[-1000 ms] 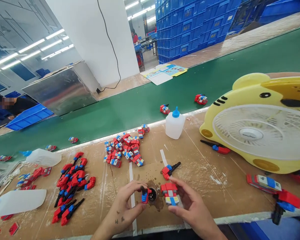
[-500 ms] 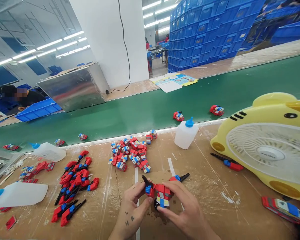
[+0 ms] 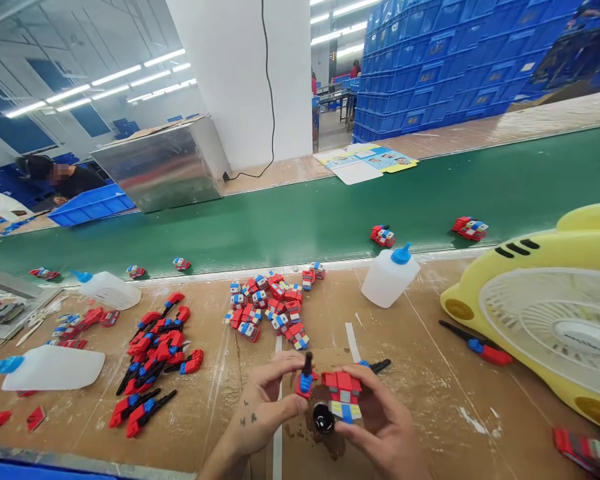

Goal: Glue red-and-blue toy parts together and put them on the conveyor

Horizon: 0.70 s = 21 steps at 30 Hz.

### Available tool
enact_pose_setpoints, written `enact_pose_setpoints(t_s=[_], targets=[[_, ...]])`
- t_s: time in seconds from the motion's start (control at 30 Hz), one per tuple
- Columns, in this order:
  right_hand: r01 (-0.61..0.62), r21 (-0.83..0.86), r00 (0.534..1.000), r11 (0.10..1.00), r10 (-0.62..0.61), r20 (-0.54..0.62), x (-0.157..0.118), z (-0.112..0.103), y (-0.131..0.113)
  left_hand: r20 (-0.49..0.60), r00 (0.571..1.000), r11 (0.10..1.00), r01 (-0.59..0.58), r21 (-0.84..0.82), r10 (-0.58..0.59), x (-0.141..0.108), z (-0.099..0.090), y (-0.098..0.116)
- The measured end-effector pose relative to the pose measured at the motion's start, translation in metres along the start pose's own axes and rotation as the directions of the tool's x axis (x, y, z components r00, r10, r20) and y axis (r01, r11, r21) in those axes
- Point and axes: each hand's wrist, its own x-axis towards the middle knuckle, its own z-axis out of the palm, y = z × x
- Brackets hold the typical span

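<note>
My left hand (image 3: 270,397) pinches a toy arm piece (image 3: 305,385), red and blue with a black rod pointing up. Between the thumb and fingers of my right hand (image 3: 380,417) is a red toy body piece (image 3: 343,393) with grey, yellow and blue blocks. The two pieces are close, with a narrow gap between them. Just below them is a small black round cup (image 3: 323,419) with a shiny inside, near my right fingertips; wet-looking spots surround it. Behind my right hand another arm piece (image 3: 377,366) shows partly, its black rod sticking out.
Red arm pieces (image 3: 155,353) are heaped at left, body pieces (image 3: 270,303) at centre. White squeeze bottles (image 3: 390,277) stand or lie about. A yellow fan (image 3: 473,273) occupies the right. Beyond runs a green belt (image 3: 290,227) carrying toy pieces. A person (image 3: 70,180) sits far left.
The arm piece and body piece have come slightly apart, and the arm piece's rod has turned more upright. The black cup shows more fully. The view has shifted, moving the scene rightward.
</note>
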Motion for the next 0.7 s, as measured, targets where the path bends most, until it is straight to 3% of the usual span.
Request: enact_pose_setpoints(t_s=[0.1,0.27,0.47,0.7], targets=[[-0.166,0.263,0.983,0.950,0.180,-0.032,-0.003,0.001,-0.006,-0.088,0.995,0.962,0.030,-0.270,-0.055,-0.002,0.005,0.000],[-0.263,0.415,0.953,0.871,0.301,-0.026,-0.007,0.001,-0.015,-0.138,0.984,0.817,0.010,-0.576,-0.109,-0.005,0.017,-0.001],[-0.312,0.449,0.943,0.837,0.330,0.040,-0.007,0.003,-0.015,-0.042,0.982,0.698,0.102,-0.709,-0.186,-0.010,0.023,0.000],[-0.348,0.381,0.937,0.857,0.332,0.109,-0.007,0.008,-0.025,-0.020,0.987,0.658,0.093,-0.747,-0.162,-0.017,0.017,0.000]])
